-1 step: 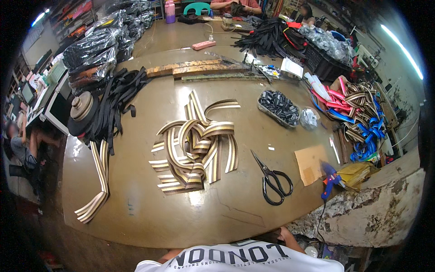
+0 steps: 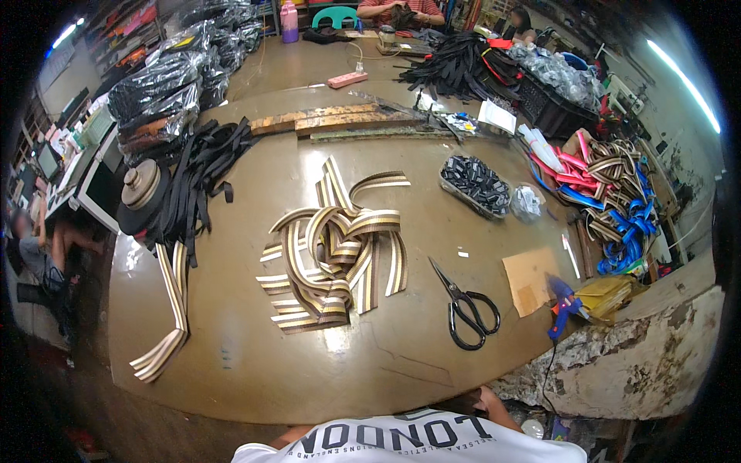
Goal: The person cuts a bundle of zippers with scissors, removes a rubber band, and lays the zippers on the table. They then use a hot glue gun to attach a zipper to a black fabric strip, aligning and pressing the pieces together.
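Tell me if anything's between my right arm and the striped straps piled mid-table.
Nothing visible blocks the straight line from your right arm to the striped straps; only tabletop shows there. The scissors lie to its right.

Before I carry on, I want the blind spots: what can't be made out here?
Left hand: head view, hidden by the white shirt or table.
Right arm: head view, its hand indistinct at the table edge.
Striped strap pile: head view, lower layers hidden by upper loops.
Dark pieces: head view, too small to count.
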A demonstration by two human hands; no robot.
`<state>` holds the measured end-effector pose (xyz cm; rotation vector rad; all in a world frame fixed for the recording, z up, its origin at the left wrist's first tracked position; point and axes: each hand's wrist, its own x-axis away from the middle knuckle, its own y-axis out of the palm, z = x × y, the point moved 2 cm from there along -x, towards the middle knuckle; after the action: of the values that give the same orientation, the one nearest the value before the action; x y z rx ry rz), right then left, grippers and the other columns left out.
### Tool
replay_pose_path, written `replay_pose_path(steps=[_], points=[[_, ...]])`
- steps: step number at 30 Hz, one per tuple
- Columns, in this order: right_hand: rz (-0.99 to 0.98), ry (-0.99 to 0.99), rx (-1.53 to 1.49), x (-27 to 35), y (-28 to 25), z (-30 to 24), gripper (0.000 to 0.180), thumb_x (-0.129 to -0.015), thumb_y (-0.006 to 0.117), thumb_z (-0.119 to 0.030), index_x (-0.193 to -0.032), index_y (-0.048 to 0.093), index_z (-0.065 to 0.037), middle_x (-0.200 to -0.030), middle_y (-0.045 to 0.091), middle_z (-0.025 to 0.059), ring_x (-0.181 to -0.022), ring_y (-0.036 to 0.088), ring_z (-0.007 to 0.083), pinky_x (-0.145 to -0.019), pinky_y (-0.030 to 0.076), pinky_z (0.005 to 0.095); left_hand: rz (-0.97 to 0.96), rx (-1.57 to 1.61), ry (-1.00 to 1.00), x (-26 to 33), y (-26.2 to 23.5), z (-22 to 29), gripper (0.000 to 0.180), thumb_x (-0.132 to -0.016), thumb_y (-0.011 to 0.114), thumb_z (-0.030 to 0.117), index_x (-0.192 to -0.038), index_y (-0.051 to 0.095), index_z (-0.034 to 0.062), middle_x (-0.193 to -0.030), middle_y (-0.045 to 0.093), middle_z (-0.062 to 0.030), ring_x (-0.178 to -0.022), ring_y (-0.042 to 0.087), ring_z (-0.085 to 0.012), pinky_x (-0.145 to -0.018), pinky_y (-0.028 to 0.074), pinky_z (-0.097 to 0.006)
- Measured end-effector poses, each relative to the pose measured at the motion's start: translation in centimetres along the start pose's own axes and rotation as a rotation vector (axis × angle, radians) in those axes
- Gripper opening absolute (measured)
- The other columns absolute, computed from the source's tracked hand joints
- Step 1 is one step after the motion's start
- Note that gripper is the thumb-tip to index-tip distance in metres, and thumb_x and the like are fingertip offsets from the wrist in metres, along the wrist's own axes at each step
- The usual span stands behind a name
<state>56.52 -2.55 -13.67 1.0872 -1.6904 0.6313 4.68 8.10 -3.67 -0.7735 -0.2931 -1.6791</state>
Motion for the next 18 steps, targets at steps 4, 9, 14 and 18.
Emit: replay_pose_path(steps=[4,9,14,18], points=[[0.227,-0.418,0.54,-1.8,2.4,0.1,0.027,-0.089,0.055,-0.026,-0.106,0.064,-0.006,-0.094,0.068,0.0122,-0.091,0.064,0.0251,-0.077,0.052,0.0392,-0.002,-0.003,0.002,-0.2,-0.8,0.8,0.047,-0.1,0.046,0.035,-0.135,0.051,0.0054,-0.131,0.056,-0.0185,-0.12,0.055,-0.0275,-0.103,0.041,-0.034],[0.22,-0.449,0.669,-2.0,3.5,4.2,0.028,-0.09,0.054,-0.021,-0.108,0.062,-0.002,-0.1,0.067,0.0168,-0.097,0.063,0.0287,-0.082,0.05,0.04,-0.024,-0.011,0.026,-0.2,-2.0,1.4,0.047,-0.1,0.045,0.036,-0.135,0.051,0.0051,-0.131,0.056,-0.0187,-0.119,0.055,-0.0276,-0.103,0.041,-0.034],[0.097,-0.518,0.854,1.1,0.4,2.9,0.029,-0.09,0.053,-0.017,-0.111,0.06,0.003,-0.107,0.065,0.0214,-0.103,0.062,0.0324,-0.087,0.048,0.0408,-0.067,-0.036,0.088,-0.1,-1.9,1.9,0.047,-0.101,0.044,0.036,-0.136,0.051,0.0049,-0.131,0.056,-0.019,-0.119,0.055,-0.0278,-0.103,0.041,-0.035],[0.371,-0.891,0.767,-0.9,1.3,-2.9,0.038,-0.09,0.055,-0.013,-0.124,0.054,0.004,-0.119,0.063,0.0197,-0.112,0.058,0.0272,-0.094,0.044,0.0367,-0.127,-0.047,0.167,0.1,-0.1,4.5,0.047,-0.101,0.044,0.036,-0.136,0.05,0.0047,-0.13,0.056,-0.0192,-0.119,0.055,-0.0279,-0.103,0.041,-0.035]])
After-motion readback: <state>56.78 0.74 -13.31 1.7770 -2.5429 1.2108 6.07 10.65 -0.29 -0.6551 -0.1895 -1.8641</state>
